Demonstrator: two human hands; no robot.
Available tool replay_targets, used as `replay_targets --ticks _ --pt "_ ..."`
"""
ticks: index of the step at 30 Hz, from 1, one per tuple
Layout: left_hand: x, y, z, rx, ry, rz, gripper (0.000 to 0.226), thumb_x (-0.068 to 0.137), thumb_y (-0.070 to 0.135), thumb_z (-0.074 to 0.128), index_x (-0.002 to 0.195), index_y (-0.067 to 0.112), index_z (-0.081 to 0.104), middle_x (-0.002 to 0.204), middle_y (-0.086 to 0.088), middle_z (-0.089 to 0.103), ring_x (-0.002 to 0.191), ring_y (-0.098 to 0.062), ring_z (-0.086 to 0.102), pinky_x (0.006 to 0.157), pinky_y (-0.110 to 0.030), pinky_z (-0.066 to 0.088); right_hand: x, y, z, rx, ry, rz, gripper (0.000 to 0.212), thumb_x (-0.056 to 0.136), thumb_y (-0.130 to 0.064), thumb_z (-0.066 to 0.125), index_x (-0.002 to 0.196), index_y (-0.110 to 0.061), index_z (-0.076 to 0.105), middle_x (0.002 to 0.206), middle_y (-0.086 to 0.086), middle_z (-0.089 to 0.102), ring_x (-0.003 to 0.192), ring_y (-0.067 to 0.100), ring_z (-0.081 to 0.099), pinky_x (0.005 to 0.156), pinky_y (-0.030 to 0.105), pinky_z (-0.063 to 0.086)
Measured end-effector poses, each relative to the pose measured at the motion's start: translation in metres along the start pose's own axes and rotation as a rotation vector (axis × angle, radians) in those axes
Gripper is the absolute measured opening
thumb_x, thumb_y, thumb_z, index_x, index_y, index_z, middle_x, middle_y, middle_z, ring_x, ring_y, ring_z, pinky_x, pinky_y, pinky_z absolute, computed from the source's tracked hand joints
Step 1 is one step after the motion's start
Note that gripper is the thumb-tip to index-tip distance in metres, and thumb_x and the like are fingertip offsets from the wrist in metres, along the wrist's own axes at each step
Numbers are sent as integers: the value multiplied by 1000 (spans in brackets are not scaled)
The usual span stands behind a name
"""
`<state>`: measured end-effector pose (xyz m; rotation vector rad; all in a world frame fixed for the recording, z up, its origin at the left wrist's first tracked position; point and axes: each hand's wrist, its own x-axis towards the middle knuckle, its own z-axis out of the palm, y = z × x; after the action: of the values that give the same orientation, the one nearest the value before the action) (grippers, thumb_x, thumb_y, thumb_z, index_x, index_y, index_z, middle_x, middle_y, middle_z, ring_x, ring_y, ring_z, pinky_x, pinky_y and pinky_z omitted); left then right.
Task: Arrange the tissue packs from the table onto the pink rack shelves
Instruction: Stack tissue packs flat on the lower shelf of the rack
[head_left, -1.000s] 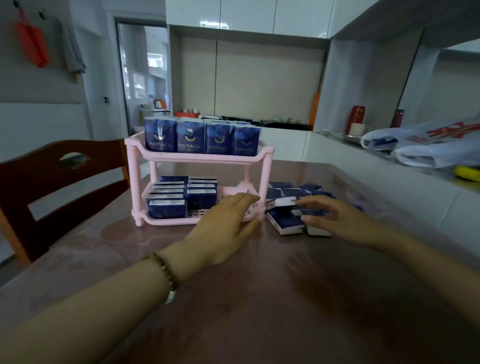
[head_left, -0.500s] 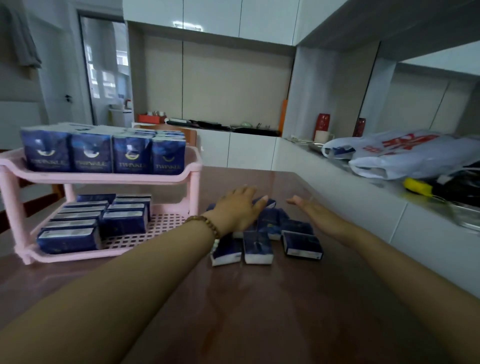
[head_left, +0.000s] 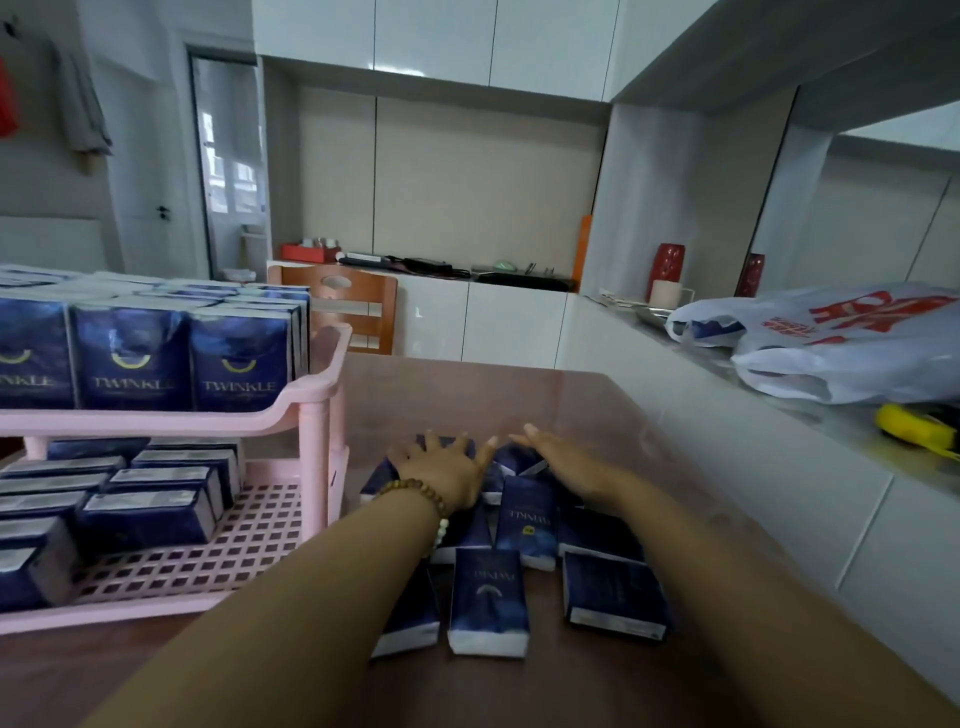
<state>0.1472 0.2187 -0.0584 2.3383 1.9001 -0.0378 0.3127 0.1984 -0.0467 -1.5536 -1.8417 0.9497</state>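
Several dark blue tissue packs (head_left: 488, 600) lie loose on the brown table (head_left: 597, 415), right of the pink two-tier rack (head_left: 306, 410). The rack's top shelf carries a row of upright packs (head_left: 132, 358); flat packs (head_left: 148, 517) fill the left part of its lower shelf. My left hand (head_left: 449, 467), with a bead bracelet at the wrist, lies spread flat over the far packs of the pile. My right hand (head_left: 563, 460) rests with straight fingers on the pile's far right side. The two hands' fingertips nearly meet, and neither grips a pack.
A white counter (head_left: 779, 431) runs along the table's right edge, bearing a white plastic bag (head_left: 841, 343) and a yellow object (head_left: 914, 426). A wooden chair (head_left: 358, 312) stands behind the table's far end. The rack's lower shelf grid (head_left: 234, 545) is bare on its right side.
The view has moved closer and the rack has shifted left in it. Both hands have reached further over the loose pile, fingertips drawing together at its far side.
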Motion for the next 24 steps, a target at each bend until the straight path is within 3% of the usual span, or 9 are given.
replay_targets --ticks 2,5,7,9,12,15,20,24 --pt "7 -1 8 -9 -28 -34 65 94 45 30 147 39 -6 159 -7 -9 143 -45 -7 108 -69 2 6 10 2 -73 -9 -27 55 98 -50 18 142 -25 38 155 -2 22 142 13 19 119 39 11" --pt "7 1 13 25 -16 -9 60 95 49 20 148 37 -6 160 -6 -9 143 -44 -6 111 -64 3 3 16 3 -12 11 -28 52 99 -48 23 138 -20 44 142 -2 42 130 14 40 110 30 28" --pt "-3 6 15 24 1 7 56 97 48 16 149 36 -3 160 -6 -8 144 -42 -5 113 -61 4 -4 18 3 8 10 -21 57 95 -56 26 135 -23 48 137 -2 47 123 15 47 109 34 33" --pt "-19 11 15 18 1 28 56 97 47 14 149 35 -2 160 -7 -7 144 -42 -4 113 -60 5 -15 23 4 8 34 -24 61 92 -61 27 134 -23 49 137 -1 47 124 15 47 110 37 32" --pt "-49 22 16 54 10 106 55 99 43 16 149 32 -5 160 -6 -7 144 -41 -7 113 -60 6 -43 27 6 36 76 -43 56 94 -55 29 132 -20 50 138 -2 47 126 14 45 109 33 31" --pt "-80 33 20 91 22 181 54 100 39 17 149 30 -5 160 -3 -7 144 -41 -9 112 -62 6 -79 26 8 -10 107 -24 53 96 -51 27 135 -22 47 143 -3 40 130 14 39 114 37 25" --pt "-131 38 30 109 21 222 55 99 42 15 149 30 -5 160 -7 -6 143 -44 -6 111 -63 7 -148 6 24 -16 162 24 52 97 -47 23 135 -20 46 134 -5 39 118 8 39 99 22 25" --pt "-191 25 25 164 32 293 55 101 32 17 149 26 -9 160 1 -8 144 -41 -8 112 -62 8 -183 -10 49 -2 187 50 57 96 -53 19 137 -23 45 135 -11 36 124 8 36 103 24 23"
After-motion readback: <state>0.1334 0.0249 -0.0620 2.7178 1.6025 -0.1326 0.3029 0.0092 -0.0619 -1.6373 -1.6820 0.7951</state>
